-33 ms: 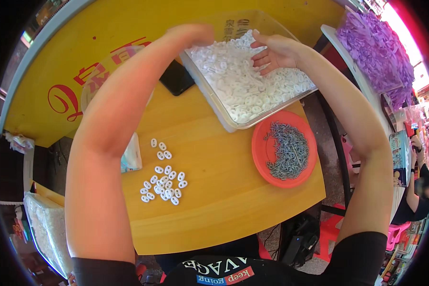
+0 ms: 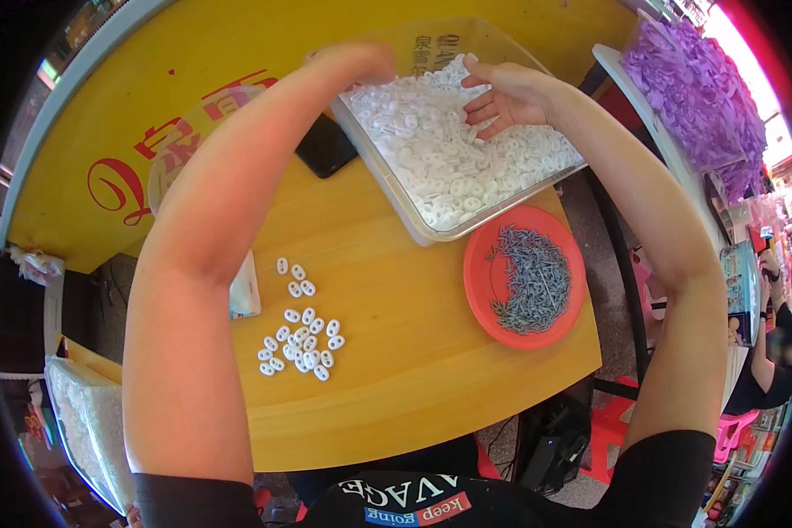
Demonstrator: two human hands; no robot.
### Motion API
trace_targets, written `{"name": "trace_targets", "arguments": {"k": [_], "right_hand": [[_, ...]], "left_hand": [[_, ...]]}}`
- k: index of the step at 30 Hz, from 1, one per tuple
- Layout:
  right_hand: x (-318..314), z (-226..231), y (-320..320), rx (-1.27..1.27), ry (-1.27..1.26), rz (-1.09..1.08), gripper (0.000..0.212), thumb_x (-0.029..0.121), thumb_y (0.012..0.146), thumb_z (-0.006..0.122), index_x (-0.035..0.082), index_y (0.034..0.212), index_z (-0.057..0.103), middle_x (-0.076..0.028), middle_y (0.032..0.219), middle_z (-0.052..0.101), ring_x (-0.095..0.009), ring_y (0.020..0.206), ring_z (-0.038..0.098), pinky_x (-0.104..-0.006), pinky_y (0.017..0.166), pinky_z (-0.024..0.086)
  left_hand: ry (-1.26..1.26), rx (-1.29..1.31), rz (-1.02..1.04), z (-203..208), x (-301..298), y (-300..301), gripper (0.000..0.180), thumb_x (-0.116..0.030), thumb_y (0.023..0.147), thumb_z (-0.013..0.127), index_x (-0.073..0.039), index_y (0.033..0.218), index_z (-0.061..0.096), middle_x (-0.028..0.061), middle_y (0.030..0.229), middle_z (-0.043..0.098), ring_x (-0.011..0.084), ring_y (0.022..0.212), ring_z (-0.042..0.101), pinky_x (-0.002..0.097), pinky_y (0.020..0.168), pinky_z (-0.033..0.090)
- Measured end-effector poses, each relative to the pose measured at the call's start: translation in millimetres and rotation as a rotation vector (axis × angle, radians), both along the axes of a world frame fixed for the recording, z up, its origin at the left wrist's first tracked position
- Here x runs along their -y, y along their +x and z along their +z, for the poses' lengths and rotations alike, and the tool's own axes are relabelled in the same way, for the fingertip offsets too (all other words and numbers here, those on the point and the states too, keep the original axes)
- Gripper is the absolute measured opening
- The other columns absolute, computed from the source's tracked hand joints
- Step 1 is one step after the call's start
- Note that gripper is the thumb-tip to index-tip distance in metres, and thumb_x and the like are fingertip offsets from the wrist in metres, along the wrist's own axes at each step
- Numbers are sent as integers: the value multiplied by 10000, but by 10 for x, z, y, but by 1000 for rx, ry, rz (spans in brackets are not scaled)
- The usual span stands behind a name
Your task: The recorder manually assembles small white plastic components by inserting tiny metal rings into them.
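Observation:
A clear plastic bin (image 2: 394, 195) at the far side of the table holds a heap of small white oval plastic pieces with two holes (image 2: 449, 145). My right hand (image 2: 512, 99) is over the heap's right part, fingers spread and holding nothing visible. At the bin's far left corner, my left hand (image 2: 370, 63) bends in over the pieces; its fingers are hidden behind the hand and wrist. Loose white two-hole pieces (image 2: 308, 339) lie in a cluster on the table, with several more (image 2: 296, 275) just beyond them.
An orange-red plate (image 2: 477, 295) of small grey screws (image 2: 537, 280) stands right of centre on the wooden table (image 2: 396, 378). A black phone (image 2: 327, 148) lies left of the bin. A packet (image 2: 245, 289) sits by my left elbow. Purple pieces (image 2: 700, 97) fill the far right; another person (image 2: 766, 361) is beyond.

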State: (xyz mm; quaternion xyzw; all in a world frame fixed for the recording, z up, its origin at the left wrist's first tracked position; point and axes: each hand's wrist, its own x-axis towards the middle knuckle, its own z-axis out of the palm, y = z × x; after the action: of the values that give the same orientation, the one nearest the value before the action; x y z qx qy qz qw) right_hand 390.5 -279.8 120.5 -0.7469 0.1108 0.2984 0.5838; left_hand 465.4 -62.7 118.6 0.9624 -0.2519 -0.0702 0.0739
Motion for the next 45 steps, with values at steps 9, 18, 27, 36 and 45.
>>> {"name": "trace_targets", "arguments": {"k": [9, 18, 27, 36, 45], "right_hand": [[-411, -168, 137, -74, 4, -22, 677, 584, 966, 364, 93, 1425, 289, -201, 1290, 535, -320, 1040, 604, -510, 811, 515], [-846, -326, 592, 297, 457, -596, 374, 405, 990, 414, 98, 1147, 559, -85, 1072, 650, -204, 968, 615, -377, 784, 519], [-814, 193, 0, 802, 593, -653, 322, 344, 963, 511, 71, 1127, 560, -86, 1022, 630, -196, 912, 602, -349, 773, 509], [-1441, 868, -1431, 939, 867, -594, 219, 307, 974, 507, 107, 969, 595, -22, 884, 596, -137, 818, 573, -267, 726, 487], [-1911, 103, -2460, 864, 757, -694, 275, 289, 1000, 492, 42, 1067, 591, -36, 952, 625, -101, 827, 566, -247, 696, 486]], "left_hand": [[31, -219, -40, -154, 159, -159, 369, -269, 868, 557, -20, 1137, 595, 154, 949, 662, 244, 741, 676, 333, 599, 552], [-1511, -561, 204, -410, 627, 91, 268, -264, 948, 547, -23, 1049, 605, 89, 940, 639, 195, 805, 609, 382, 706, 504], [-1831, -47, 399, 324, 783, -928, 322, -255, 889, 638, 28, 1040, 624, 148, 988, 656, 232, 880, 615, 342, 783, 491], [-1928, 87, -19, 851, 284, -2226, 235, -205, 991, 525, 14, 1054, 586, 47, 930, 621, 97, 844, 564, 225, 752, 474], [-1744, 114, 301, -49, -189, -3168, 335, -278, 949, 596, 16, 1109, 596, 150, 1102, 585, 207, 1037, 550, 318, 916, 428]]}}
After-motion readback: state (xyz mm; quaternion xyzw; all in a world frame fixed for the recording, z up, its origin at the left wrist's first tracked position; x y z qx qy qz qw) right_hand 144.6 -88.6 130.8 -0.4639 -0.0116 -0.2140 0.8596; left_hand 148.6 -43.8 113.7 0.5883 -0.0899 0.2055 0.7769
